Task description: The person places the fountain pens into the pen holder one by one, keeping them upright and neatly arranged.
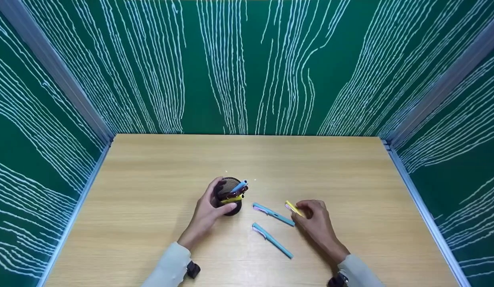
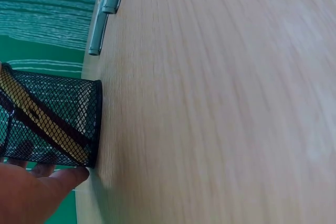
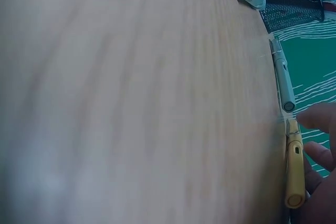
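My left hand (image 1: pixel 209 213) grips a black mesh pen cup (image 1: pixel 222 189) from its left side, thumb at the front. Inside lean a blue pen (image 1: pixel 239 186), a yellow pen (image 2: pixel 44 116) and dark pens. In the left wrist view the fingers lie along the cup wall down near its base. My right hand (image 1: pixel 319 223) is over another yellow pen (image 3: pixel 295 171) on the table, thumb and fingers bent around it with a gap between their tips in the right wrist view. Two teal pens lie between the hands, one farther back (image 1: pixel 274 214) and one nearer (image 1: pixel 272 240).
The wooden table (image 1: pixel 159 159) is enclosed by green panels with white wavy lines (image 1: pixel 247 67) at the back and both sides. Metal-coloured rails (image 1: pixel 426 207) run along the table's side edges. Each wrist carries a small black device (image 1: pixel 193 270).
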`<state>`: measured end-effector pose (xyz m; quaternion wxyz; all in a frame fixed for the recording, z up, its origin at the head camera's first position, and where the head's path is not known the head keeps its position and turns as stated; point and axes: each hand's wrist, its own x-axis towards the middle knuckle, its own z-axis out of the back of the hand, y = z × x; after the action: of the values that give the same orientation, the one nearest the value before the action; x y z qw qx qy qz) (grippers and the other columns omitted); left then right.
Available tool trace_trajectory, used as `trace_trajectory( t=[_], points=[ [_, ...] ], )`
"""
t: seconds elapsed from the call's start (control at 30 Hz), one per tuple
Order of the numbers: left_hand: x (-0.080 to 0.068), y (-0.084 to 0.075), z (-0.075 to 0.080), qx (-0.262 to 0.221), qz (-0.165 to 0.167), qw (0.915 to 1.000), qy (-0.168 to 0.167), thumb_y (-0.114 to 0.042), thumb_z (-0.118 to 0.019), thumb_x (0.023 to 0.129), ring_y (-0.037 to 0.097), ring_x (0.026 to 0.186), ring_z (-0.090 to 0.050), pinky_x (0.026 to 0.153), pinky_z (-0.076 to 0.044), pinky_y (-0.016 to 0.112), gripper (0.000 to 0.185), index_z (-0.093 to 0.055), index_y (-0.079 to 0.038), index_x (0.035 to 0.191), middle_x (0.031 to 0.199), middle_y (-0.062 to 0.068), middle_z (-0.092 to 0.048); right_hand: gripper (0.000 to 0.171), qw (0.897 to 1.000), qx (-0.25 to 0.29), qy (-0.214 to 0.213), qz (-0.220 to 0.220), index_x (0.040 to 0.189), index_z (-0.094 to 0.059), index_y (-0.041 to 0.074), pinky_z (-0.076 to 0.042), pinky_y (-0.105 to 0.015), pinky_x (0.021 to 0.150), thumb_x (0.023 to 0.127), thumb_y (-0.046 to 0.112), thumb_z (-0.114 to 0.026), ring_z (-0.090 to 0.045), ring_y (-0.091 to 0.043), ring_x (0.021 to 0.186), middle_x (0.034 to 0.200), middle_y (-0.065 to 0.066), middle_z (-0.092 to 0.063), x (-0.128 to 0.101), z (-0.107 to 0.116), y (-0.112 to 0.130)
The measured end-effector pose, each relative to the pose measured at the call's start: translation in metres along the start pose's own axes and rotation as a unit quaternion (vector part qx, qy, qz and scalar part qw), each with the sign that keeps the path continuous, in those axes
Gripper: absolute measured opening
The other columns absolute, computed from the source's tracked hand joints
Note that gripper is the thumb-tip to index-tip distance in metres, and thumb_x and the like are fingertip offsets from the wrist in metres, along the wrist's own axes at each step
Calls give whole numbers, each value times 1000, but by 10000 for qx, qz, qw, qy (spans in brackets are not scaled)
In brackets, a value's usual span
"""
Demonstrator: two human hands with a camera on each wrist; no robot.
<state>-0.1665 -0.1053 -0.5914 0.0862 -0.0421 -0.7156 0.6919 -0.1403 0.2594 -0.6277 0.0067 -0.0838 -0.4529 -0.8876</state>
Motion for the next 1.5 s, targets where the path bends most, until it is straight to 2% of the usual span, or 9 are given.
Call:
trace_trajectory(
  t=[0.27, 0.57, 0.77, 0.9, 1.07, 1.2, 1.37, 1.5],
  points=[
    [0, 0, 1, 27, 23, 10000, -3, -10, -92, 89, 37, 147, -55, 127, -39, 50, 95, -40, -13, 169, 161, 18, -56, 27, 9998, -177, 34, 15, 112, -81, 9, -48, -32, 97, 88, 9, -92, -55, -20, 116, 113, -3, -75, 0, 0, -2],
    [-1, 0, 1, 150, 98, 9998, -37, -12, -93, 88, 38, 148, -54, 127, -38, 49, 97, -40, -14, 170, 161, 20, -56, 21, 9990, -368, -34, 241, 105, -81, 11, -46, -27, 84, 88, 8, -92, -51, -18, 105, 96, 3, -69, 1, -3, -5],
    [0, 0, 0, 241, -34, 9997, -30, -13, -93, 88, 35, 147, -55, 128, -36, 51, 97, -40, -13, 169, 159, 16, -58, 21, 9973, -462, -138, 553, 99, -81, 11, -41, -29, 80, 83, 3, -93, -49, -17, 101, 85, 5, -63, 1, -4, -7],
    [0, 1, 0, 232, -72, 9997, -29, -13, -92, 88, 35, 147, -55, 129, -34, 52, 97, -39, -11, 169, 159, 16, -58, 19, 9972, -514, -130, 528, 95, -80, 12, -42, -29, 79, 83, 3, -92, -49, -17, 98, 83, 7, -62, 1, -3, -7],
    [1, 1, 0, 229, -67, 9997, -40, -14, -93, 88, 37, 149, -54, 129, -35, 52, 97, -39, -10, 169, 160, 19, -57, 15, 9983, -523, -46, 242, 95, -81, 12, -43, -29, 79, 86, 4, -90, -50, -18, 97, 86, 4, -65, 1, -1, -1],
    [0, 0, -1, 226, -57, 9997, -48, -15, -93, 88, 37, 149, -54, 129, -35, 51, 97, -40, -12, 169, 160, 19, -57, 13, 9990, -439, -13, 10, 98, -81, 11, -46, -29, 81, 88, 8, -88, -52, -19, 100, 94, -1, -68, 1, 3, 5],
    [0, 0, 0, 189, 11, 9998, -51, -15, -93, 88, 37, 148, -54, 128, -36, 51, 97, -39, -12, 169, 160, 19, -57, 13, 9997, -156, 14, -192, 104, -81, 9, -54, -27, 91, 93, 11, -87, -58, -21, 108, 108, -6, -68, -1, 10, 14],
    [0, 1, 0, 168, 39, 9998, -54, -14, -93, 89, 38, 149, -54, 128, -37, 51, 97, -39, -12, 169, 161, 19, -56, 13, 9996, 114, -29, -252, 107, -81, 9, -59, -36, 98, 95, 9, -86, -62, -25, 114, 115, -9, -66, -1, 16, 22]
  ],
)
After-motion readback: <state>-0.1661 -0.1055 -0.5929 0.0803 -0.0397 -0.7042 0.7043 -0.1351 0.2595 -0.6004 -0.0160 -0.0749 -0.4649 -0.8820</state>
